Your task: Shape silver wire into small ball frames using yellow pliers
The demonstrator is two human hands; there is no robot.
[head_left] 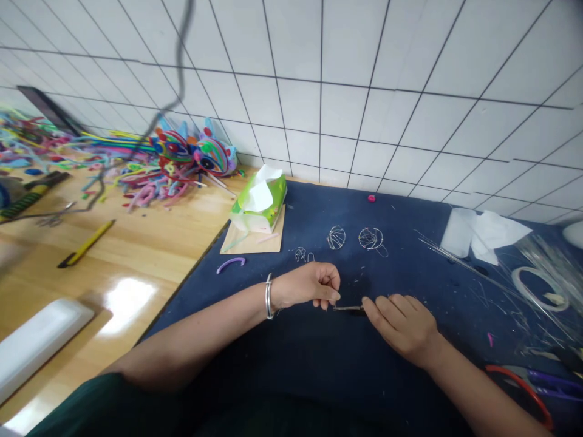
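Note:
My left hand, a silver bangle on its wrist, is closed in a pinch near the middle of the dark blue mat. What sits between its fingertips is too small to make out. My right hand is wrapped around a slim metal-tipped tool, most of it hidden in the palm. The tool's tip points left and meets my left fingertips. Beyond my hands lie two round wire frames, one with curved wires inside and another beside it. Small bent wire pieces lie just past my left hand.
A green tissue pack rests on a wooden board, with a purple curved piece nearby. Loose wires and a white coil lie right, above red-handled scissors. Left are a yellow cutter and colourful fuzzy stems.

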